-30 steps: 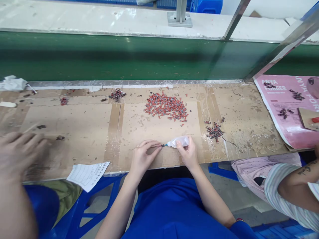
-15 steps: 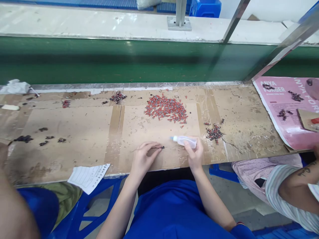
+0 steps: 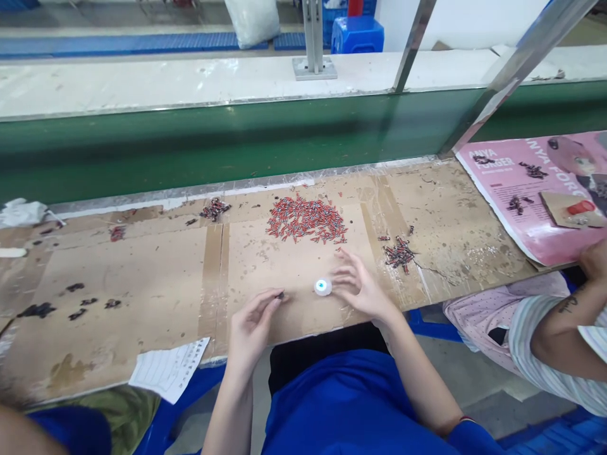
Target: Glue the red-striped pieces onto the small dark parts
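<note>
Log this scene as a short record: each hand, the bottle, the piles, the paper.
Left hand: pinching a small dark piece
Right hand: open, blurred, beside the bottle
Bottle: upright on the cardboard
Large pile: red pieces, beyond the hands
Smaller pile: to its right
White paper: overhanging the near edge

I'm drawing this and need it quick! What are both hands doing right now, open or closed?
Left hand: closed, pinching a small dark piece.
Right hand: open, beside the upright bottle.
</note>
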Demonstrator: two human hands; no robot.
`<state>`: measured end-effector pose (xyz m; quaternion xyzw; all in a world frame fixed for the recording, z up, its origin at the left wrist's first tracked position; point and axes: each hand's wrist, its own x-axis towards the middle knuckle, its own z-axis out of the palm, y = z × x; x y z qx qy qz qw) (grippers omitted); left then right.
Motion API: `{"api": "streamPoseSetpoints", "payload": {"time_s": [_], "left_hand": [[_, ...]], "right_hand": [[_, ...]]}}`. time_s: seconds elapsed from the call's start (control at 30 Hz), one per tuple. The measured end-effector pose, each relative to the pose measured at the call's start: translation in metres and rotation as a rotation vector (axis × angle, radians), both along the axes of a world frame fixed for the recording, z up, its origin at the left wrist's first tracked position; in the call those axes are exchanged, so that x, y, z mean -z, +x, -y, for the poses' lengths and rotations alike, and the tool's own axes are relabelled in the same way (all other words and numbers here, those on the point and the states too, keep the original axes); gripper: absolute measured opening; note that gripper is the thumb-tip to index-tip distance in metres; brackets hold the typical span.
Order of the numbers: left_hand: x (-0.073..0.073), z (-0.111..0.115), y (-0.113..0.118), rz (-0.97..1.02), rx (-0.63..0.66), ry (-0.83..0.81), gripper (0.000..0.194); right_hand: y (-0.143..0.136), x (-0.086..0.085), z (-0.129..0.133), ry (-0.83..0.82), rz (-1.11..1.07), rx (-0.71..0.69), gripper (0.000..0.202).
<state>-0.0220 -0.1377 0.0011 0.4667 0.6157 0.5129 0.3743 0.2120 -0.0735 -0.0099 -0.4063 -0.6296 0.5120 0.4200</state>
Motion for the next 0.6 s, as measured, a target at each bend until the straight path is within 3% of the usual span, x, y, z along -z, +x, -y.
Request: {"api": "streamPoseSetpoints", "payload": {"time_s": [0.07,0.17,0.37,0.47,0.6], "left_hand": [[-0.003,0.000,0.003,0.043,0.011,-0.022,0.027],[-0.009,0.002,0.008,0.087,0.048,-0.050,0.029],[-0.024,0.007,0.020,0.130,0.044,-0.063,0.033],[-0.033,0.010,0.026,0.131,0.021,-0.059,0.031],[-0.049,0.014,0.035,0.118,0.016,-0.025,0.023]], "right_hand": [[0.012,-0.008,-0.017,0.139,0.169,0.067,0.045],[0.014,-0.014,-0.042,0.323,0.515,0.086,0.028],[-0.009,-0.014,-0.060,0.380,1.022,0.010,0.013],[-0.008,-0.019,-0.058,0.355,1.036,0.032,0.012],[0.005,-0.029,-0.049,0.272,0.775,0.117,0.012]]}}
